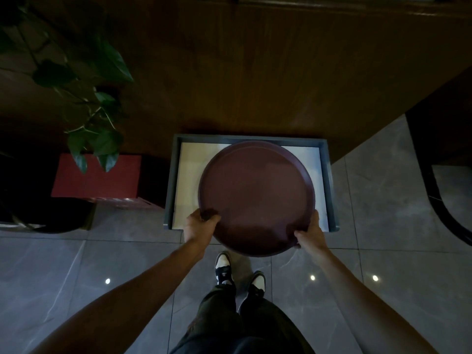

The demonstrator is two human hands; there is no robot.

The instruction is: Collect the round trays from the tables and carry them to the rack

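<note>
A dark maroon round tray (pixel 256 198) is held level in front of me, over a grey box-like rack (pixel 170 180) with a pale inside that stands on the floor against a wooden panel. My left hand (pixel 198 226) grips the tray's near-left rim, thumb on top. My right hand (pixel 310 232) grips the near-right rim. The tray hides most of the rack's inside; I cannot tell whether the tray touches it.
A wooden panel (pixel 255 72) rises behind the rack. A red box (pixel 97 175) and a potted plant (pixel 92 103) in a dark pot stand to the left. A dark curved table edge (pixel 439 195) is at right. I stand on grey floor tiles (pixel 102 264).
</note>
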